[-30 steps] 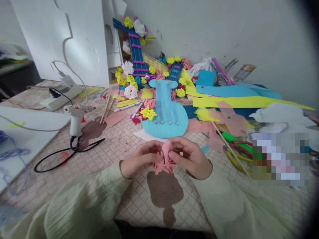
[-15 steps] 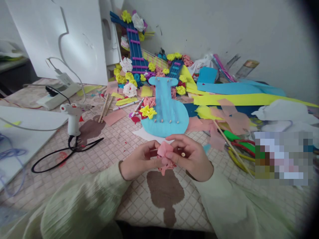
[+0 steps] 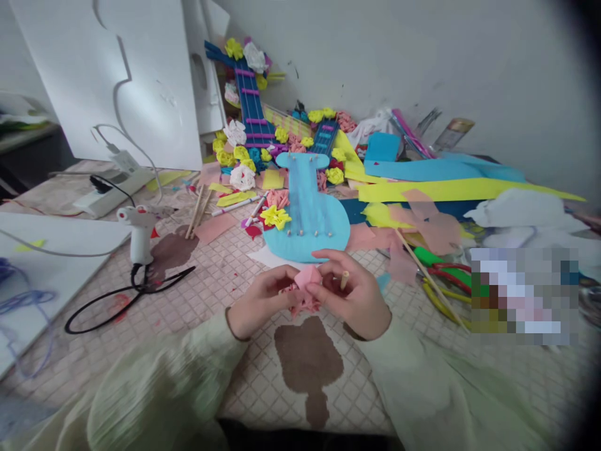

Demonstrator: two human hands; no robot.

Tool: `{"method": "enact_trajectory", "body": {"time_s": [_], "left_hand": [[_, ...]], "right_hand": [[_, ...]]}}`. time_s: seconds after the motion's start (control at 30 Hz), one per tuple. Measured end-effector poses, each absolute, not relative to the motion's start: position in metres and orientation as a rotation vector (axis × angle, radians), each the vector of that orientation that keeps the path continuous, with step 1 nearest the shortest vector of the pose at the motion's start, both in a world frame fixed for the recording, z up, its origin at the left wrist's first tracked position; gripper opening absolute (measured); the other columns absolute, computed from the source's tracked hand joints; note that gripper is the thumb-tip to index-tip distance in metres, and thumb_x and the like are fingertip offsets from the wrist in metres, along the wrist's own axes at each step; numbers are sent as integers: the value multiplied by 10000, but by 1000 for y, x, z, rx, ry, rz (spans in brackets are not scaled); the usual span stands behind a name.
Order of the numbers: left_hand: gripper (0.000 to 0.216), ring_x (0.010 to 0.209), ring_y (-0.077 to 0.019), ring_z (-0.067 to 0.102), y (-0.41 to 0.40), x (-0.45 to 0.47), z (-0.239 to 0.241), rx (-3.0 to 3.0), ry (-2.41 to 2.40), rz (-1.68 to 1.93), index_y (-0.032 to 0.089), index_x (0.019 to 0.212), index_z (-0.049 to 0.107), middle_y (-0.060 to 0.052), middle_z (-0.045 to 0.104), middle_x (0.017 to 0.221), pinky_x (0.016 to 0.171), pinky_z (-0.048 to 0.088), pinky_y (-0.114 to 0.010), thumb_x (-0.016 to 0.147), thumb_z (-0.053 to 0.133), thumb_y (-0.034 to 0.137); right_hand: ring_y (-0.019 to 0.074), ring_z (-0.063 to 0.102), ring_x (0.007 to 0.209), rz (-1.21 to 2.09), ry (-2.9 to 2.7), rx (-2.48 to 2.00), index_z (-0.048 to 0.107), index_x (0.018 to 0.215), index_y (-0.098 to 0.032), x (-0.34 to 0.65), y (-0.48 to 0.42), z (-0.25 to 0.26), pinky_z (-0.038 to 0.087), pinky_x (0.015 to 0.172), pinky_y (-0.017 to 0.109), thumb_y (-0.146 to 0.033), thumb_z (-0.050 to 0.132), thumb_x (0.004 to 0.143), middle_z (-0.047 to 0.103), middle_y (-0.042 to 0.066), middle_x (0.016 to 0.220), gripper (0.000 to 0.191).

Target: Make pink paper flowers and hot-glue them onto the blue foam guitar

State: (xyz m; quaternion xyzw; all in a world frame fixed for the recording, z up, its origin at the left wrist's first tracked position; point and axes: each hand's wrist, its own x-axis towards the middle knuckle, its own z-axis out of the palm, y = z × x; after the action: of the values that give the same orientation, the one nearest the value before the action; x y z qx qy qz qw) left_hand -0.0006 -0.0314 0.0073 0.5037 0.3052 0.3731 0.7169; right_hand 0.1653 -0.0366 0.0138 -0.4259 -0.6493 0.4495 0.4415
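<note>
My left hand is closed on the lower left side of a crumpled pink crepe-paper flower, held above the table's near edge. On its other side, my right hand pinches the same paper with thumb and fingers. A short wooden stick pokes out between the fingers of that hand. Just beyond both hands lies a light-blue guitar-shaped cutout with small pegs and strings. A yellow paper flower sits at its left edge. Part of the pink flower is hidden by my fingers.
A white glue gun stands on the left with its black cable looped on the table. Scissors and a long thin stick lie to the right. Behind are paper strips and a dark-blue paper guitar with flowers.
The pink flower has turned a little in my fingers, and the wooden stick shows more of its length. My view has shifted slightly. Both hands keep hold of the paper.
</note>
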Motion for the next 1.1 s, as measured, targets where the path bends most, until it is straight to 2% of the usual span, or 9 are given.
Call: {"method": "enact_trajectory", "body": {"time_s": [0.2,0.37,0.47,0.6,0.73,0.9,1.1], "left_hand": [[206,573,-88,531,-33,6,8,1203,789,928,135,611,463,5,560,683,486,443,-202,686,642,206],[214,709,-107,546,-35,8,6,1314,899,1054,133,580,470,-12,586,758,587,429,-199,677,651,191],[162,742,-111,556,-35,7,8,1302,906,1069,137,634,505,-13,610,775,648,430,-215,682,652,186],[135,682,-102,560,-34,7,9,1231,898,1025,141,719,533,-9,623,744,641,429,-227,691,650,202],[125,611,-86,533,-34,7,5,1201,866,1031,136,717,540,-5,610,703,586,409,-213,699,643,205],[150,598,-93,536,-34,6,0,1107,806,1048,137,706,536,6,597,640,592,410,-225,679,663,211],[139,562,-92,527,-35,7,-3,1074,806,1065,136,661,520,2,611,605,568,402,-228,715,626,208]], "right_hand": [[63,321,459,1110,-1603,-1112,480,1034,-215,167,-34,11,282,425,208,-236,603,710,585,-23,715,348],[56,334,458,1010,-1639,-1157,521,1006,-202,167,-34,11,318,440,205,-240,597,711,613,-9,738,306],[50,351,449,1001,-1634,-1143,530,992,-193,168,-34,13,332,440,203,-251,584,719,621,-3,741,284],[52,348,436,997,-1607,-1185,535,971,-195,168,-34,17,314,421,204,-246,586,711,636,3,736,269],[57,359,445,999,-1601,-1197,542,969,-196,166,-35,16,304,423,210,-278,597,708,633,9,743,279],[65,419,508,1072,-1638,-1139,524,1011,-197,167,-34,12,339,459,205,-270,598,712,606,16,808,317],[60,410,482,1142,-1598,-1129,519,993,-174,166,-33,15,334,445,203,-231,586,709,587,2,742,298]]}}
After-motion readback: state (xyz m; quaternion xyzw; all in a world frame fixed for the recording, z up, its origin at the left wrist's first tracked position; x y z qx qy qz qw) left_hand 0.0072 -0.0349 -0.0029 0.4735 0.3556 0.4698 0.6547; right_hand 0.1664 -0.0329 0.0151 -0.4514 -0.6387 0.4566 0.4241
